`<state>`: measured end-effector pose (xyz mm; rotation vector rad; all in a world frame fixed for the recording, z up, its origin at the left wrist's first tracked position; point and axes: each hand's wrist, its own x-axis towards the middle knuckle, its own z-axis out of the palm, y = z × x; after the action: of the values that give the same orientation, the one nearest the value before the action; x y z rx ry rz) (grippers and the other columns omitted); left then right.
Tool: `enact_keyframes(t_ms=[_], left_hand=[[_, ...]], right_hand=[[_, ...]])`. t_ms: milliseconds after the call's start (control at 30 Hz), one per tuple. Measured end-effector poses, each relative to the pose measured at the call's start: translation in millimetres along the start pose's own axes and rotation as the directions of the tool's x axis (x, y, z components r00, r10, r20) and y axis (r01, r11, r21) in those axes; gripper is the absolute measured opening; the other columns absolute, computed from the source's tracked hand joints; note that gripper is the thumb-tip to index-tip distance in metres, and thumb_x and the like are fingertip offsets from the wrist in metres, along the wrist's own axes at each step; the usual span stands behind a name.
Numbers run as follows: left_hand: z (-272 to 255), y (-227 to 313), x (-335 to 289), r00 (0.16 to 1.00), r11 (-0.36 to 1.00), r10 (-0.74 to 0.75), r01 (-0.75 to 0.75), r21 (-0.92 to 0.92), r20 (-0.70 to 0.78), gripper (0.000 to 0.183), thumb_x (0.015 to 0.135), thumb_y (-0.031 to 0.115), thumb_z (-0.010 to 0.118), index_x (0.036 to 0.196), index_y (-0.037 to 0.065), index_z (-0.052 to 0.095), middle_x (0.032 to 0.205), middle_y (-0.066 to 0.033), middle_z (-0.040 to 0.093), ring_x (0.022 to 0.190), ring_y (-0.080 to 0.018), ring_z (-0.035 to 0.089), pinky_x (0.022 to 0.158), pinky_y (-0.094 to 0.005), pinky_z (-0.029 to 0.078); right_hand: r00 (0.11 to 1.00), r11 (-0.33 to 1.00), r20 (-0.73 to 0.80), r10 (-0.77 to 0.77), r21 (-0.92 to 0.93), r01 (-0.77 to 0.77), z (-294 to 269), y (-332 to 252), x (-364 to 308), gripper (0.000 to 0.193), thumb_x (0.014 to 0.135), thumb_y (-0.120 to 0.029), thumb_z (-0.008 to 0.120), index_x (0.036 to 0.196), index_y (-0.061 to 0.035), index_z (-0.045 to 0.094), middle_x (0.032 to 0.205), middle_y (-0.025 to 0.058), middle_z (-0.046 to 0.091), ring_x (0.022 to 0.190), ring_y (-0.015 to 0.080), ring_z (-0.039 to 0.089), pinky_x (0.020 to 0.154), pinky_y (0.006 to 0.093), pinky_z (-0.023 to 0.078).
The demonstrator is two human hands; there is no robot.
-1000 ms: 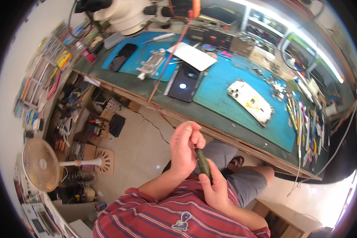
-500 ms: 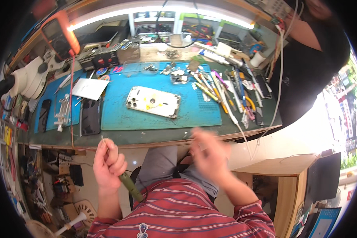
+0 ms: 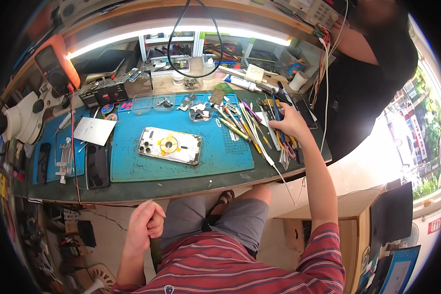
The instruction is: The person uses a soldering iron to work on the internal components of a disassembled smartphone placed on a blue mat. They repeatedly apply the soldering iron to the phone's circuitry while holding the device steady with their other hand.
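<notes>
My left hand is in front of the bench's near edge, its fingers closed round a green-handled corded tool. The handle hangs below the fist, and the tool's tip is hidden. At the right of the bench, my right hand reaches into a cluster of hand tools. Its fingers are curled over a blue handle and a yellow one there; exactly what they grip is unclear. A phone with its back cover off lies on the blue mat, showing a round coil and camera lenses.
Left of the mat are dark phones, a metal clamp, a white card and a microscope. Small trays of parts sit behind the phone. A white cable hangs over the front edge. Another person stands at right.
My right hand has moved from near my lap, out over the tools at the right. The left hand has shifted slightly right and lower in view, keeping the green-handled tool. The view has tilted.
</notes>
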<state>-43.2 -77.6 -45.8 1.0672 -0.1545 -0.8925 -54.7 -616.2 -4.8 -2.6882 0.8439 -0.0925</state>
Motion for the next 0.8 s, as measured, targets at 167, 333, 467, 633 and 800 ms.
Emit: enact_keyframes(t_ms=[167,333,467,633,800], left_hand=[[-8.6,1.0,1.4,0.999,1.0,0.02,-0.021,-0.021,-0.034,0.034,0.118,0.025,0.045,0.101,0.001,0.062,0.066,0.0056,0.033,0.051,-0.0047,0.029,0.045,-0.0249,0.025],[-8.0,2.1,1.4,1.0,1.0,-0.022,0.022,0.011,-0.003,0.034,0.119,0.028,0.046,0.101,0.003,0.059,0.066,0.005,0.032,0.051,-0.0056,0.029,0.046,-0.0248,0.025],[-9.6,0.5,1.5,1.0,1.0,-0.024,0.024,0.006,0.008,0.033,0.119,0.028,0.046,0.101,0.003,0.059,0.067,0.0051,0.033,0.051,-0.0056,0.029,0.046,-0.0249,0.025],[-8.2,4.5,0.0,1.0,1.0,-0.022,0.022,-0.006,-0.006,0.033,0.119,0.027,0.046,0.1,0.003,0.06,0.067,0.0053,0.033,0.051,-0.0051,0.029,0.046,-0.0247,0.024],[0.3,1.9,5.8,0.999,0.999,-0.033,0.033,-0.017,0.004,0.032,0.118,0.025,0.047,0.1,0.003,0.061,0.067,0.0059,0.033,0.052,-0.0044,0.028,0.046,-0.0248,0.023]], right_hand=[[0.987,0.908,-0.149,-0.062,0.402,0.118,-5.0,0.2,18.8,0.104,0.077,-0.033,0.088,0.164,0.005,0.042,0.131,0.0195,0.062,0.124,0.0307,0.063,0.106,0.0397,0.052],[0.989,0.404,-0.135,0.06,0.909,0.1,-1.1,-23.8,28.0,0.078,0.098,-0.031,0.071,0.164,0.0013,0.046,0.124,0.0066,0.062,0.108,0.0157,0.059,0.096,0.0326,0.048],[0.998,0.25,-0.051,-0.028,0.967,0.056,7.0,3.3,49.1,0.07,0.107,-0.025,0.056,0.17,-0.0039,0.036,0.128,0.0072,0.066,0.113,0.0156,0.06,0.094,0.032,0.05],[0.985,0.128,-0.168,-0.046,0.977,0.172,3.4,-6.6,51.0,0.076,0.108,-0.018,0.051,0.176,-0.0069,0.018,0.13,0.013,0.068,0.113,0.017,0.066,0.095,0.0347,0.058],[0.918,0.311,-0.388,-0.082,0.865,0.393,-9.2,-2.3,75.0,0.088,0.102,-0.017,0.07,0.175,-0.0076,0.022,0.131,0.012,0.062,0.115,0.0187,0.063,0.106,0.0364,0.053]])
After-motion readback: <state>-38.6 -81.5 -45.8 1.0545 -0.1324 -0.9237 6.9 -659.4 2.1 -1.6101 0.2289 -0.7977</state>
